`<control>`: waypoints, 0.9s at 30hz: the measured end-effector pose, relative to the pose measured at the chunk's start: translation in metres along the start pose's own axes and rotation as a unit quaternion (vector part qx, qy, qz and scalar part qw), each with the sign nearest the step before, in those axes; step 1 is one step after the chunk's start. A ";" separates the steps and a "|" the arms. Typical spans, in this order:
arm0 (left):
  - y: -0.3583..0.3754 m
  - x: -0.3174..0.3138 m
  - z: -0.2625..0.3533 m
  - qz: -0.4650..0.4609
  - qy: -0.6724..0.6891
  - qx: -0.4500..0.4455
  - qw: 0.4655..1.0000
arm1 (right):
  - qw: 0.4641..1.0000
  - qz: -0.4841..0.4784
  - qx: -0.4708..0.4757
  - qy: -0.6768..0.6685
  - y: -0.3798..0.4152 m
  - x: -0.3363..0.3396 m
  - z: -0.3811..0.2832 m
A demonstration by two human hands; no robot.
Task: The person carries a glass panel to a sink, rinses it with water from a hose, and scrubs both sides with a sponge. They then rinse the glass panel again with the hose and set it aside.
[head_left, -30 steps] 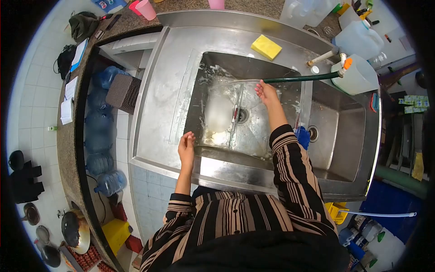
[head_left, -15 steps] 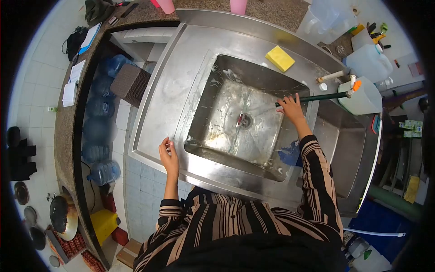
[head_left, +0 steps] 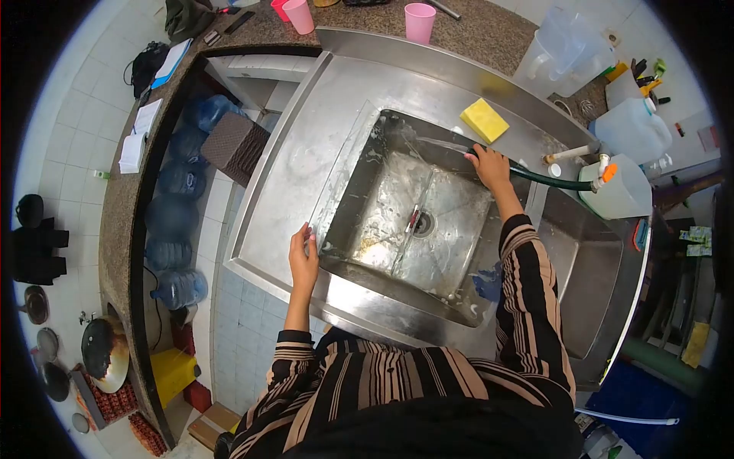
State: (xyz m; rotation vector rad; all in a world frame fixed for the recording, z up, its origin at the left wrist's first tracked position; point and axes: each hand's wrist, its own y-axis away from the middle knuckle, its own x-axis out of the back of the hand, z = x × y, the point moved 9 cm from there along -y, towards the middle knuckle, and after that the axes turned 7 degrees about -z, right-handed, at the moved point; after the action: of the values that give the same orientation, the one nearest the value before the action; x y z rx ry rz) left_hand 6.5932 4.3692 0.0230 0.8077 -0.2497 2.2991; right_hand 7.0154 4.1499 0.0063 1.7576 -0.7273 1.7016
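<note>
My right hand is closed around the free end of a dark green hose, over the back right part of the steel sink basin. Water streams leftward from the hose onto the basin's back wall. The hose runs to a tap with an orange handle. My left hand is at the sink's front left rim, fingers slightly bent and apart, holding nothing. A yellow sponge lies on the ledge behind the basin. A blue cloth is at the basin's front right.
Pink cups stand on the stone counter behind the sink. Clear jugs and a white container are at the right. A second basin adjoins on the right. Water bottles stand beneath the left counter.
My right hand has moved back and slightly left with the hose, which now bends, and its water hits the back wall. The view has shifted, and the blue cloth shows less.
</note>
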 end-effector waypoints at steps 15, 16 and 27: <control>-0.011 -0.015 0.040 0.043 -0.204 -0.101 0.973 | 0.990 -0.005 0.049 -0.129 0.022 0.032 -0.016; -0.010 -0.016 0.039 0.041 -0.206 -0.101 0.973 | 0.990 -0.007 0.048 -0.130 0.025 0.033 -0.017; -0.008 -0.020 0.039 0.054 -0.246 -0.111 0.961 | 0.969 -0.008 0.077 -0.235 0.025 0.051 -0.024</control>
State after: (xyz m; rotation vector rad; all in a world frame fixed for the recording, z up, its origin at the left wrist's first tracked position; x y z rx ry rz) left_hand 6.6294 4.3494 0.0412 1.2608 -0.7746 2.0833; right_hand 6.9829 4.1507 0.0582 2.3066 -0.7894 1.3676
